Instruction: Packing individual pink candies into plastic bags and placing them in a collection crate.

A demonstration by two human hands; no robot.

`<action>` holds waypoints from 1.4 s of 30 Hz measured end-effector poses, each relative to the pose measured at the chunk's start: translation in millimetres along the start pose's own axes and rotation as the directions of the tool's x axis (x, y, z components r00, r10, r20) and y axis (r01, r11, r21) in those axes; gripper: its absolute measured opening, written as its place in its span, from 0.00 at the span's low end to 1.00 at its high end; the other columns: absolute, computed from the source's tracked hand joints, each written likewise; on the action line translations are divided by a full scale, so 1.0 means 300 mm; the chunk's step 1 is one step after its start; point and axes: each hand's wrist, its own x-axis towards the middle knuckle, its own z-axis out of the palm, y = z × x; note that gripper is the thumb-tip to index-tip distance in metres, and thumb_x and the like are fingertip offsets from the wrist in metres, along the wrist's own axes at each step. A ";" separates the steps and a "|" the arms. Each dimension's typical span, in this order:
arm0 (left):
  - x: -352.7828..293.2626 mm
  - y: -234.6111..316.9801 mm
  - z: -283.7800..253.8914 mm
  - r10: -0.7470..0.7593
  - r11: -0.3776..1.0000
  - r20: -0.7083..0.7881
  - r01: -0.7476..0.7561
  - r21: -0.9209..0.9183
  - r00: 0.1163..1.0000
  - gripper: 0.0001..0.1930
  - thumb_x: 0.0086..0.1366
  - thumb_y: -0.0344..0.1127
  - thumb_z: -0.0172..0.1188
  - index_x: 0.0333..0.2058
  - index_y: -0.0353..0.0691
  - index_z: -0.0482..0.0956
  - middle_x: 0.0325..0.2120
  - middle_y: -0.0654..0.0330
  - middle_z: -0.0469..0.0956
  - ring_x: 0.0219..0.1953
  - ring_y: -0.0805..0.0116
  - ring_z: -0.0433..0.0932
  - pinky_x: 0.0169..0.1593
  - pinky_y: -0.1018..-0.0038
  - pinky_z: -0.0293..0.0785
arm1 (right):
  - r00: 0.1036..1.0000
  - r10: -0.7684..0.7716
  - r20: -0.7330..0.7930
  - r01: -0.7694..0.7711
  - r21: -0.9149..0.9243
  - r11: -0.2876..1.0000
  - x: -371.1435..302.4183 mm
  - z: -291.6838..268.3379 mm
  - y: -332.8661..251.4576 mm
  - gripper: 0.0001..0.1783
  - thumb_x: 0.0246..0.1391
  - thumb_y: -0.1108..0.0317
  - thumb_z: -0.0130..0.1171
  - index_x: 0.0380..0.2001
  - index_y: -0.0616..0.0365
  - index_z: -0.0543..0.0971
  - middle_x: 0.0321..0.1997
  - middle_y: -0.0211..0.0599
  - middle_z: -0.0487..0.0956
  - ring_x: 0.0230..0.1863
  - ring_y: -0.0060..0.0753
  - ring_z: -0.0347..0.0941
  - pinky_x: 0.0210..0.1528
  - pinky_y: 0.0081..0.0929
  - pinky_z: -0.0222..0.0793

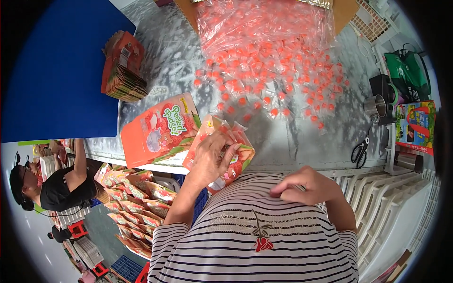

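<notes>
My left hand grips an orange-red printed candy pouch near the table's front edge. The pouch's top faces away from me, and clear wrappers stick up at its mouth. In front of my striped shirt, my right hand is apart from the pouch, its fingers curled in and nothing visible in them. More flat pouches lie just left of my left hand. Beyond both hands spreads a heap of small red candies in clear wrappers, spilling from a plastic-lined cardboard box.
A stack of pouches stands by a blue board. Scissors and a metal cup are at the right. Filled pouches sit below the table at left, near a co-worker. White crates are stacked at right.
</notes>
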 end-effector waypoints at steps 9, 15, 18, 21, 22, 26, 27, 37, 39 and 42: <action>0.001 0.057 -0.003 0.042 0.992 0.007 -0.040 -0.122 0.999 0.08 0.59 0.30 0.64 0.28 0.33 0.74 0.25 0.53 0.73 0.26 0.55 0.74 0.31 0.64 0.72 | 0.954 -0.124 -0.273 0.155 0.096 0.983 0.059 -0.014 0.004 0.10 0.56 0.72 0.57 0.41 0.62 0.81 0.33 0.40 0.83 0.36 0.34 0.79 0.43 0.24 0.72; -0.004 0.091 0.016 0.344 0.939 0.007 -0.344 0.028 0.939 0.08 0.55 0.29 0.65 0.31 0.33 0.76 0.28 0.51 0.73 0.29 0.52 0.75 0.32 0.63 0.73 | 0.768 -0.540 -0.345 0.355 -0.472 0.807 0.213 -0.005 -0.004 0.15 0.55 0.75 0.56 0.47 0.63 0.76 0.48 0.44 0.78 0.47 0.42 0.76 0.57 0.38 0.66; -0.014 0.113 0.013 0.359 0.933 0.035 -0.360 0.025 0.933 0.09 0.51 0.27 0.65 0.30 0.33 0.76 0.27 0.53 0.72 0.29 0.53 0.74 0.33 0.64 0.72 | 0.898 -0.378 -0.224 0.257 -0.430 0.866 0.254 0.010 -0.012 0.16 0.63 0.65 0.48 0.48 0.61 0.75 0.51 0.42 0.77 0.55 0.42 0.71 0.67 0.49 0.50; -0.041 0.090 0.025 0.394 0.919 0.043 -0.394 -0.010 0.918 0.09 0.50 0.25 0.65 0.30 0.32 0.75 0.27 0.54 0.71 0.29 0.54 0.74 0.33 0.64 0.72 | 0.952 -0.292 -0.096 0.247 -0.328 0.912 0.260 0.036 0.016 0.21 0.67 0.54 0.40 0.48 0.58 0.75 0.51 0.41 0.77 0.58 0.43 0.68 0.69 0.54 0.41; -0.038 0.099 0.015 0.393 0.920 0.035 -0.393 0.006 0.919 0.09 0.51 0.25 0.65 0.30 0.33 0.75 0.27 0.54 0.72 0.29 0.54 0.74 0.33 0.64 0.72 | 0.954 -0.288 -0.084 0.236 -0.382 0.894 0.257 0.040 0.014 0.21 0.66 0.54 0.42 0.49 0.58 0.74 0.53 0.41 0.75 0.59 0.44 0.67 0.69 0.53 0.41; -0.029 0.078 -0.010 0.314 0.949 0.062 -0.315 0.016 0.947 0.08 0.54 0.26 0.64 0.31 0.34 0.75 0.27 0.54 0.72 0.28 0.54 0.74 0.32 0.63 0.72 | 0.851 -0.471 -0.232 0.273 -0.572 0.774 0.255 0.050 -0.025 0.26 0.63 0.49 0.47 0.48 0.63 0.73 0.51 0.43 0.75 0.58 0.44 0.67 0.69 0.56 0.38; -0.025 0.078 -0.012 0.298 0.953 0.066 -0.300 0.035 0.952 0.07 0.54 0.26 0.64 0.31 0.35 0.75 0.26 0.55 0.72 0.28 0.54 0.74 0.32 0.63 0.72 | 0.735 -0.605 -0.308 0.309 -0.641 0.702 0.256 0.052 -0.028 0.29 0.62 0.46 0.46 0.46 0.64 0.74 0.47 0.44 0.76 0.56 0.43 0.68 0.69 0.58 0.39; -0.036 0.093 -0.032 0.264 0.964 0.092 -0.266 0.011 0.960 0.08 0.55 0.27 0.65 0.29 0.35 0.74 0.26 0.54 0.71 0.25 0.54 0.73 0.29 0.63 0.70 | 0.687 -0.631 -0.360 0.482 -0.425 0.766 0.284 0.060 0.070 0.10 0.54 0.65 0.62 0.35 0.61 0.78 0.30 0.40 0.78 0.36 0.41 0.78 0.52 0.44 0.70; -0.050 0.089 -0.051 0.240 0.969 0.101 -0.244 0.032 0.965 0.08 0.55 0.27 0.66 0.28 0.34 0.74 0.27 0.52 0.73 0.25 0.53 0.74 0.30 0.64 0.71 | 0.727 -0.263 -0.635 0.247 -0.115 0.962 0.290 0.018 0.088 0.07 0.54 0.74 0.60 0.36 0.64 0.77 0.32 0.39 0.79 0.31 0.35 0.77 0.43 0.30 0.74; -0.085 0.089 -0.078 0.142 0.987 0.091 -0.148 0.062 0.986 0.08 0.54 0.27 0.66 0.28 0.34 0.74 0.26 0.52 0.75 0.26 0.53 0.76 0.31 0.64 0.73 | 0.638 -0.416 -0.648 0.115 -0.454 0.884 0.392 -0.048 0.183 0.09 0.53 0.77 0.58 0.39 0.62 0.77 0.32 0.40 0.78 0.31 0.38 0.76 0.34 0.30 0.72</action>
